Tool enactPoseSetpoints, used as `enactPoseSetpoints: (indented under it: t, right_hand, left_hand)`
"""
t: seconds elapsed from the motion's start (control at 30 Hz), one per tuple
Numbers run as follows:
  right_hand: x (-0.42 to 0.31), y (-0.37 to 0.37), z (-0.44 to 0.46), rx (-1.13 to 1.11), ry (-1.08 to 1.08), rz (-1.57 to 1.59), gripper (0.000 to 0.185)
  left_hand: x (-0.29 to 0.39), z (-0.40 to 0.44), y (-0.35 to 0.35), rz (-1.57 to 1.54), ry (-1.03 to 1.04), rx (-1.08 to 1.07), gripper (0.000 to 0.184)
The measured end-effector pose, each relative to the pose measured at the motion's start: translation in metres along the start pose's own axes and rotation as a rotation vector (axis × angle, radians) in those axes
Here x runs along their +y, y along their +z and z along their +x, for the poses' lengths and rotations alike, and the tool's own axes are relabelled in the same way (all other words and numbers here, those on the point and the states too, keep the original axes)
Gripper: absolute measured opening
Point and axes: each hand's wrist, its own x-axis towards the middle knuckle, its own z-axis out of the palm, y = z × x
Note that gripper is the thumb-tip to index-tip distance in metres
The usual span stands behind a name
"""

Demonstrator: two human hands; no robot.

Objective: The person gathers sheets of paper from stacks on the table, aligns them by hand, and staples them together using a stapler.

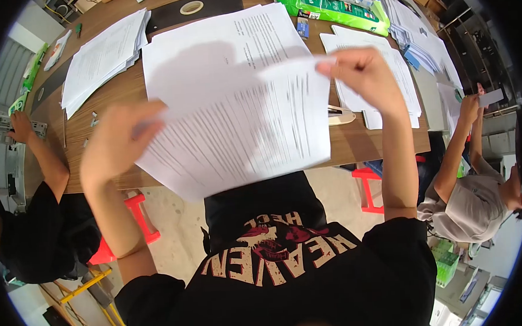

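Note:
A printed sheet of paper [242, 134] is held up between my two hands, its lower edge hanging past the table's front edge. My left hand [121, 141], blurred by motion, pinches the sheet's upper left corner. At the upper right corner, my right hand [366, 78] grips it between thumb and fingers. Behind the sheet lies a stack of printed papers [199, 45], partly covered and shaded by my hands' shadow. A beige tool that looks like a stapler [342, 116] lies below my right hand, partly hidden by the sheet.
More paper stacks lie at the left [99, 56] and right [395, 73]. A tape roll [192, 8] rests on a dark board. A green package [329, 9] stands at the back. One person sits at the left [40, 227], another at the right [469, 202]. Red stools [366, 190] stand below.

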Motion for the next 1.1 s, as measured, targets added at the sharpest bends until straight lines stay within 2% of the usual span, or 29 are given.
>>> enactPoseSetpoints:
  t: [0.07, 0.1, 0.13, 0.17, 0.2, 0.27, 0.3, 0.33, 0.37, 0.43, 0.47, 0.5, 0.57, 0.7, 0.77, 0.83, 0.93, 1.0, 1.07, 1.1]
  right_hand:
    - [-0.035, -0.014, 0.017, 0.071, -0.033, -0.067, 0.018]
    - [-0.041, -0.016, 0.026, 0.161, -0.180, -0.032, 0.018]
    - [-0.046, -0.017, 0.035, 0.253, -0.327, 0.004, 0.018]
    - [-0.051, -0.021, 0.041, 0.322, -0.457, -0.026, 0.018]
    - [-0.053, -0.019, 0.041, 0.323, -0.463, -0.026, 0.018]
    - [-0.056, -0.013, 0.043, 0.400, -0.505, -0.042, 0.018]
    - [-0.034, -0.018, 0.043, 0.325, -0.427, -0.097, 0.019]
    - [-0.027, -0.009, 0.043, 0.237, -0.380, -0.017, 0.020]
    - [-0.004, -0.006, 0.046, 0.215, -0.335, -0.094, 0.021]
    - [0.028, 0.007, 0.047, 0.158, -0.219, -0.176, 0.024]
    - [0.041, 0.017, 0.047, 0.175, -0.218, -0.101, 0.023]
    - [0.053, 0.023, 0.046, 0.173, -0.193, -0.117, 0.022]
    - [0.063, 0.028, 0.044, 0.188, -0.195, -0.165, 0.022]
    - [0.076, 0.028, 0.040, 0.160, -0.216, -0.208, 0.024]
    - [0.076, 0.024, 0.032, 0.128, -0.231, -0.175, 0.027]
    - [0.068, 0.019, 0.017, 0.203, -0.237, -0.165, 0.028]
    - [0.076, -0.003, -0.017, 0.261, -0.192, -0.165, 0.029]
    - [0.093, -0.018, -0.038, 0.322, -0.087, -0.234, 0.026]
    - [0.109, -0.032, -0.059, 0.362, -0.019, -0.308, 0.023]
    - [0.115, -0.040, -0.069, 0.421, 0.001, -0.363, 0.022]
  left_hand:
    - [0.008, 0.003, -0.022, 0.098, 0.032, 0.384, 0.018]
    - [0.012, 0.007, -0.044, 0.134, 0.005, 0.409, 0.017]
    - [0.015, 0.007, -0.056, 0.191, 0.056, 0.585, 0.017]
    - [0.024, 0.008, -0.063, 0.090, -0.022, 0.709, 0.017]
    - [0.034, 0.007, -0.067, 0.119, -0.055, 0.804, 0.016]
    - [0.027, 0.011, -0.064, 0.182, 0.134, 0.856, 0.018]
    - [0.018, 0.016, -0.050, 0.208, 0.163, 0.870, 0.021]
    - [0.008, 0.024, -0.034, 0.228, 0.166, 0.790, 0.024]
    - [0.006, 0.031, -0.012, 0.089, 0.101, 0.722, 0.025]
    - [-0.027, 0.048, 0.036, 0.083, 0.128, 0.652, 0.027]
    - [-0.035, 0.053, 0.058, 0.105, 0.124, 0.640, 0.025]
    - [-0.034, 0.053, 0.071, 0.053, 0.058, 0.582, 0.024]
    - [-0.039, 0.054, 0.091, 0.046, 0.073, 0.577, 0.024]
    - [-0.034, 0.047, 0.096, 0.000, 0.017, 0.519, 0.026]
    - [-0.028, 0.042, 0.089, 0.040, 0.058, 0.472, 0.027]
    - [-0.014, 0.043, 0.083, 0.073, 0.134, 0.420, 0.029]
    - [0.014, 0.048, 0.069, -0.079, 0.178, 0.349, 0.032]
    - [0.040, 0.059, 0.064, -0.440, 0.136, 0.203, 0.032]
    - [0.060, 0.092, 0.074, -0.536, 0.224, 0.140, 0.027]
    - [0.077, 0.113, 0.082, -0.746, 0.241, 0.046, 0.023]
